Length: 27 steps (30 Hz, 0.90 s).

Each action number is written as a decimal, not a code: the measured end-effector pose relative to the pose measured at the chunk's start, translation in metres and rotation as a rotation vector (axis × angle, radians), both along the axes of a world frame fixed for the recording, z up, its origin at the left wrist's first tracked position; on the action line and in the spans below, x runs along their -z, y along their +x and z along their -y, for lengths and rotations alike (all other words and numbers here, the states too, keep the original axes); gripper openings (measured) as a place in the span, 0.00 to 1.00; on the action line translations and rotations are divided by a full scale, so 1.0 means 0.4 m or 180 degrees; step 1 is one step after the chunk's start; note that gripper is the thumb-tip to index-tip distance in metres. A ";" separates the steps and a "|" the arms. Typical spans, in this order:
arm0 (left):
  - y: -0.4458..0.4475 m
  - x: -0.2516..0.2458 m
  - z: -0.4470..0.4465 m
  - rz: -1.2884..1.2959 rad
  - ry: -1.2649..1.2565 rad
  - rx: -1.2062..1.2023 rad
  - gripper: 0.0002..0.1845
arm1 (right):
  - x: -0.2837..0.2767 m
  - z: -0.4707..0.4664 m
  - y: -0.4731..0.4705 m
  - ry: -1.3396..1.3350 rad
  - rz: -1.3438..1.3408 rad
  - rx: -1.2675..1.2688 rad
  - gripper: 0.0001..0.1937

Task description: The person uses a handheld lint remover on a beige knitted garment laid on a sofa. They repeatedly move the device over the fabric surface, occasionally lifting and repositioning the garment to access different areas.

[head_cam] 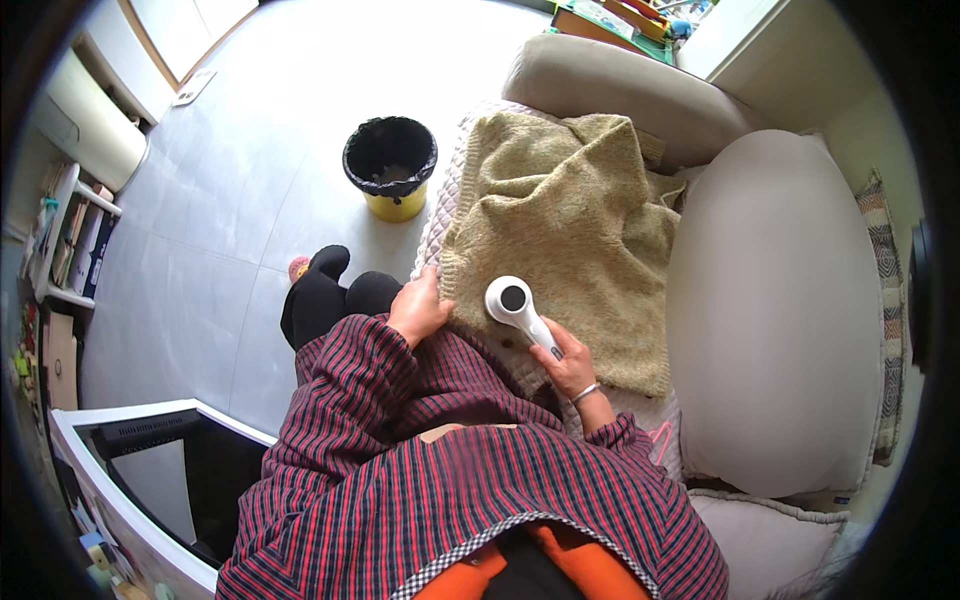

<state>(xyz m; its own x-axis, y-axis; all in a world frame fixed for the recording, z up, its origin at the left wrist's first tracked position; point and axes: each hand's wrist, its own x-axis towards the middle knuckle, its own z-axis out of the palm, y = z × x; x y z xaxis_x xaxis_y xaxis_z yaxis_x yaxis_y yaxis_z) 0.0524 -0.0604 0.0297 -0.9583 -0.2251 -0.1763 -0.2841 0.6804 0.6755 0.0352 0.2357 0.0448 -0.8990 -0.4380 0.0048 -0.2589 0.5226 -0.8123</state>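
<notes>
A beige-green knitted sweater (570,217) lies spread on the quilted cover of a sofa before me. My right hand (568,361) grips the handle of a white fabric shaver (510,300), whose round head rests on or just over the sweater near its lower left part. At the sweater's ribbed edge is my left hand (421,307), its thumb on the knit and its fingers at the edge of the quilted cover. Whether the fingers pinch the cloth I cannot tell. The shaver's underside is hidden.
A yellow bin (397,206) with a black liner stands on the grey floor beside the sofa. Large cushions (772,315) lean at the right. A pink hanger (661,435) lies near my right forearm. A white-framed cabinet (135,411) is at lower left, a small shelf (71,292) beyond it.
</notes>
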 end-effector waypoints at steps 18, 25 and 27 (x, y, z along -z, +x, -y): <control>-0.013 0.009 0.034 0.0417 -0.0098 0.0106 0.16 | 0.025 0.062 -0.016 0.0048 -0.0365 -0.0605 0.25; -0.040 0.039 0.029 0.0774 -0.0122 0.0199 0.14 | 0.017 0.112 -0.079 0.0035 -0.0645 -0.0065 0.23; -0.047 0.059 0.032 0.0672 -0.0060 0.0198 0.14 | 0.026 0.143 -0.093 -0.0058 -0.0598 0.0029 0.23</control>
<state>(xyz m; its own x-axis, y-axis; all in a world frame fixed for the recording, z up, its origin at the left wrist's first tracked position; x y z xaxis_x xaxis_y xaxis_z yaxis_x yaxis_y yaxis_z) 0.0337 -0.0733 0.0059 -0.9127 -0.1719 -0.3707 -0.3749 0.7130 0.5925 -0.0019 0.1784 0.0345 -0.8854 -0.4282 0.1808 -0.4023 0.5112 -0.7595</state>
